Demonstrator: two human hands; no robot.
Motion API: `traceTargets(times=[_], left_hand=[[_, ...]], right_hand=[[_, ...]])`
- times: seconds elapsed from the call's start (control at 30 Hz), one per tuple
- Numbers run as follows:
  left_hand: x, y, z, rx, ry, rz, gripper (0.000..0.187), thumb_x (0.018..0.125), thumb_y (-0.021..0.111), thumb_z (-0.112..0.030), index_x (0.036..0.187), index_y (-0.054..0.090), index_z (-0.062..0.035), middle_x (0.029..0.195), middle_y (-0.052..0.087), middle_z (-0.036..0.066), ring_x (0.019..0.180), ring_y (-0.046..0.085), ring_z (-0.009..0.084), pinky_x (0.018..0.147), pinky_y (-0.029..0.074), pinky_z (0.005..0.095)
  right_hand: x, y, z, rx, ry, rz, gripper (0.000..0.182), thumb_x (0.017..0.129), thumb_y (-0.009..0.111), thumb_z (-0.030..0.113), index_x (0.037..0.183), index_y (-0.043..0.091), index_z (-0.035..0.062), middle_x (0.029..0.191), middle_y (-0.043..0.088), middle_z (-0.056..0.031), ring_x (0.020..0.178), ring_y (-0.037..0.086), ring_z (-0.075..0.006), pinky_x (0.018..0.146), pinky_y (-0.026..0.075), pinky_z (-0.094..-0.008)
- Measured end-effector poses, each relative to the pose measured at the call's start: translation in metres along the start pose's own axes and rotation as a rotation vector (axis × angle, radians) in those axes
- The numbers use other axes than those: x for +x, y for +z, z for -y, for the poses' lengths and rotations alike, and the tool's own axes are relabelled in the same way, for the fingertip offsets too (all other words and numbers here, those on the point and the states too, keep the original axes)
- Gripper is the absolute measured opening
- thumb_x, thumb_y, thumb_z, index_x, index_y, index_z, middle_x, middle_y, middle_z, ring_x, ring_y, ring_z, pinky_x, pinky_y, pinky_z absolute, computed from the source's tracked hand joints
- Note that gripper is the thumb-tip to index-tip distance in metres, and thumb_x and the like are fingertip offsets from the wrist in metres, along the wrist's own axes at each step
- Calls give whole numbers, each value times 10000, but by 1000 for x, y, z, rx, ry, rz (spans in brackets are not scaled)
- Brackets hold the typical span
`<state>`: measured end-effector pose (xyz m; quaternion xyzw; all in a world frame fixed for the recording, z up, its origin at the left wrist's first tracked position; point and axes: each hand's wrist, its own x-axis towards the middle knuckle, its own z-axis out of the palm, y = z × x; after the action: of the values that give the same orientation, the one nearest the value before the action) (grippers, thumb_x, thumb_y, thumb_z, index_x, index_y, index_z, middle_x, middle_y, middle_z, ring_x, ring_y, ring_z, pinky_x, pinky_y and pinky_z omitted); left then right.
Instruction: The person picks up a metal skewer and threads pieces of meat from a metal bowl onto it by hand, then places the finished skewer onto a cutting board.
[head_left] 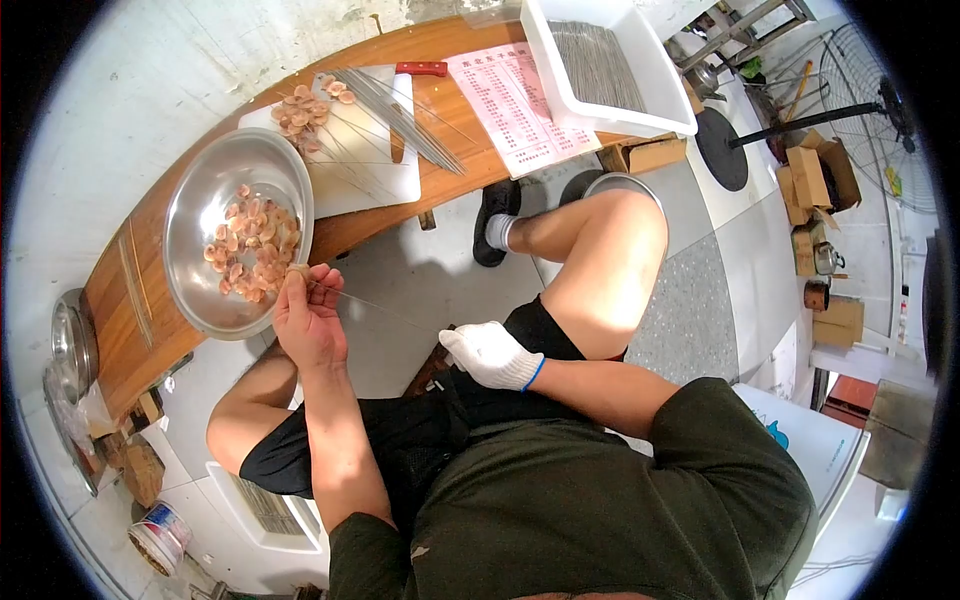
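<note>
My bare left hand (312,312) is closed at the near rim of a steel bowl (188,215). Pinched between its thumb and fingers is a small pinkish meat slice (298,270), partly hidden by the fingertips. A thin metal skewer (360,300) runs from there toward my right hand (490,356), which wears a white knitted glove with a blue cuff. The gloved fingers are closed around the skewer's other end above my lap. Inside the bowl lie many loose meat slices (255,240).
Loaded skewers (300,112) and bare ones rest on a white cutting board (400,185), near a red-handled knife (422,68). A printed pink sheet (520,110) lies beside a white bin (625,118) of skewers. Another skewer bin (240,505) stands below left. A fan (720,150) stands right.
</note>
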<state>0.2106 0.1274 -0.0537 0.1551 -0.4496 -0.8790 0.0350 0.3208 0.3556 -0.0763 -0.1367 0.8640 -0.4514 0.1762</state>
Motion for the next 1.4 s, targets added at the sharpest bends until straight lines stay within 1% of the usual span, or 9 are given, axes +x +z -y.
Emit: traceTargets(times=[0.13,0.23,0.4,0.5,0.6,0.7,0.9,1.13,1.4], left_hand=[[-2,4,0,-18,-14,-1,217,993,532,-193,1017,632,-1,891,691,124,762,675,211,769,573,342],[-1,1,4,-4,-11,8,218,991,538,-198,1022,633,-4,892,691,123,764,673,209,771,572,341],[-3,0,7,-14,-38,-12,208,982,559,-196,1030,629,-6,894,690,116,775,673,208,773,571,339],[0,0,12,8,-40,-16,272,1005,507,-248,1074,610,-6,987,682,147,866,673,236,821,560,359],[4,11,1,-69,-138,-161,383,1032,406,-329,1169,562,-8,1101,653,186,979,653,274,884,535,389],[11,0,-2,-103,-174,-64,472,1039,323,-387,1241,510,-4,1170,624,212,1044,629,299,919,513,408],[10,3,2,-62,-151,-29,460,1035,349,-381,1237,518,-4,1144,634,197,1023,635,294,903,519,405],[14,9,2,32,-74,-107,268,1009,494,-217,1142,565,4,1042,672,150,896,672,232,796,563,338],[8,7,13,42,-58,-104,217,996,523,-191,1079,593,-2,932,681,115,816,672,205,764,566,333]], right_hand=[[1,4,-5,-24,-16,32,455,1037,327,296,740,540,25,645,567,-169,646,578,-385,626,474,-452],[1,2,-2,53,70,27,469,1035,326,311,737,543,21,651,567,-179,653,576,-392,638,472,-456],[1,2,-1,8,6,-15,520,1034,312,352,715,557,23,660,576,-182,669,577,-400,671,469,-459],[5,2,-1,93,95,-14,555,1028,315,390,693,563,23,660,584,-181,671,583,-392,683,465,-453],[13,-5,2,180,163,-4,584,1018,328,426,672,567,21,655,591,-178,669,588,-381,690,464,-440],[15,-5,3,240,208,6,599,1012,335,443,657,570,22,647,595,-175,665,589,-373,693,467,-425],[15,-7,5,280,240,17,593,1011,350,438,652,571,20,641,596,-169,656,591,-358,687,471,-410],[14,-5,5,307,251,37,588,1009,360,436,659,575,15,635,593,-167,648,594,-344,682,473,-403],[7,-4,4,211,193,37,568,1021,332,403,680,559,9,661,596,-181,684,596,-382,697,476,-433]])
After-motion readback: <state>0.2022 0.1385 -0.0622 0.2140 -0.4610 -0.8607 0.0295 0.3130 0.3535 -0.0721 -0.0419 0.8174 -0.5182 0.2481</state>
